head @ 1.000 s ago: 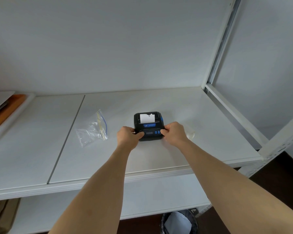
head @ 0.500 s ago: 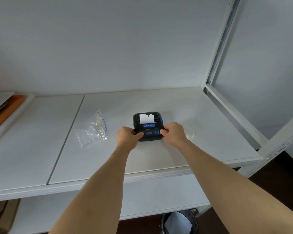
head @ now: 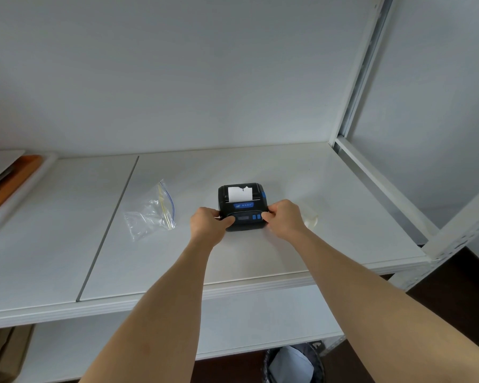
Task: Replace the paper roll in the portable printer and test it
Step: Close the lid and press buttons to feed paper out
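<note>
Black printer [head: 242,207], left hand [head: 209,225], right hand [head: 285,219] gripping sides

Bare white shelf [head: 288,167] lies open behind and in front of the grip. Left of it, a crumpled clear plastic zip bag [head: 150,214] obstructs; right, a small translucent scrap [head: 310,219] lies close.

Both bare arms reach forward, nearly straight. The left hand [head: 209,223] and right hand [head: 284,218] face each other, fingers curled inward (thumbs pointing toward one another), wrists level.
</note>
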